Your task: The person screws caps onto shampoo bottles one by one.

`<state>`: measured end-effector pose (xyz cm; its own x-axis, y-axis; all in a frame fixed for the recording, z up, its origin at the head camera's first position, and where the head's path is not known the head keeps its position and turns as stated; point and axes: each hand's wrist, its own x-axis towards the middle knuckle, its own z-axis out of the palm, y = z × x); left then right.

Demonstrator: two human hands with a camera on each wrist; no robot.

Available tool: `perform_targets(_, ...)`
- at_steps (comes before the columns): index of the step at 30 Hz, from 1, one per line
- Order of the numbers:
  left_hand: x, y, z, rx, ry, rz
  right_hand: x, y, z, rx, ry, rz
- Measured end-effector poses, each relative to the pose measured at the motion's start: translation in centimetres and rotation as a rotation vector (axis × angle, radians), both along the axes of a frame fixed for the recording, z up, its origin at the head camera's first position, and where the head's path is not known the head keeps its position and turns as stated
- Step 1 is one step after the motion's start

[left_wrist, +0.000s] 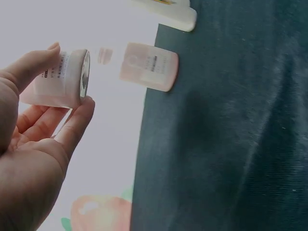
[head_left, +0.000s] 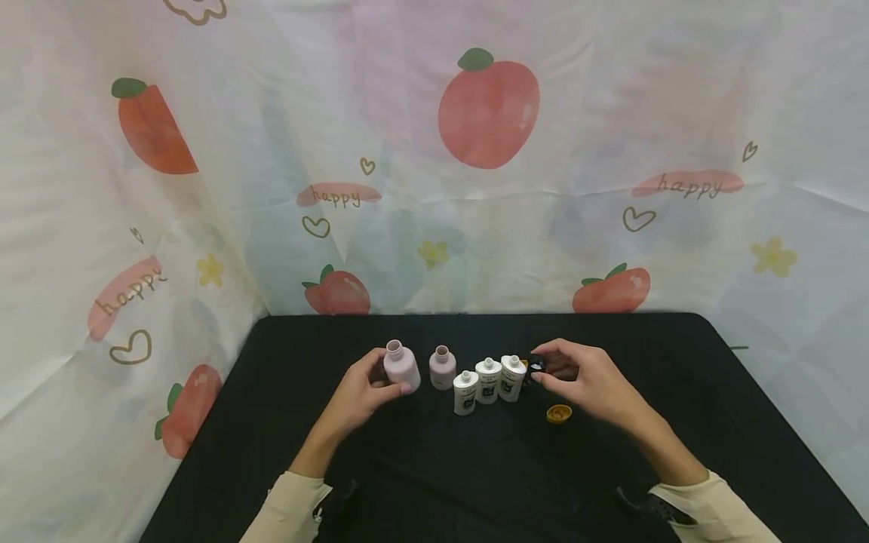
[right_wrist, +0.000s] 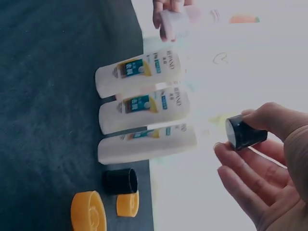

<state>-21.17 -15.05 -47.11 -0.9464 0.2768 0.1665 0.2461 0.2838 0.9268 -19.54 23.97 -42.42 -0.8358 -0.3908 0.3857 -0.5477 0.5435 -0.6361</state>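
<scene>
My left hand (head_left: pixel 360 392) grips a pale pink bottle (head_left: pixel 402 369) without a cap, its neck upward and its base off the table in the left wrist view. Just right of it stands a second uncapped pink bottle (head_left: pixel 442 371). Between the thumb and fingers of my right hand (head_left: pixel 591 378) is a black cap (right_wrist: pixel 246 133), held above the table. Close to that hand, three white lotion bottles (right_wrist: pixel 139 106) stand uncapped in a row. Another black cap (right_wrist: pixel 120 181) lies beside them on the table.
Two orange-yellow caps lie by the white bottles: a larger one (right_wrist: pixel 89 211) nearer me and a smaller one (right_wrist: pixel 128 204) behind it. Everything stands on a black-covered table (head_left: pixel 434 483). A pale fruit-printed curtain (head_left: pixel 407 113) hangs behind and to the left.
</scene>
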Motion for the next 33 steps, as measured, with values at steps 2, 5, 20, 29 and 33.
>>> perform_targets(2, 0.1, 0.1, 0.4, -0.004, 0.009, 0.012, 0.0, -0.1, 0.3, 0.001, 0.003, 0.001)
perform_targets(5, 0.2, 0.2, 0.8, -0.004, 0.022, 0.038, -0.2, -0.2, 0.7, -0.015, 0.004, 0.019)
perform_targets(20, 0.4, 1.2, 3.6, 0.062, 0.041, -0.017, -1.1, -1.1, 2.9, -0.166, 0.004, 0.172)
perform_targets(29, 1.3, 2.1, 4.7, 0.095, 0.053, -0.08, -0.8, -2.1, 3.7, -0.227, -0.047, 0.24)
perform_targets(33, 1.7, 2.6, 5.1, 0.116, 0.059, -0.099, -0.6, -2.6, 4.1, -0.246, -0.072, 0.208)
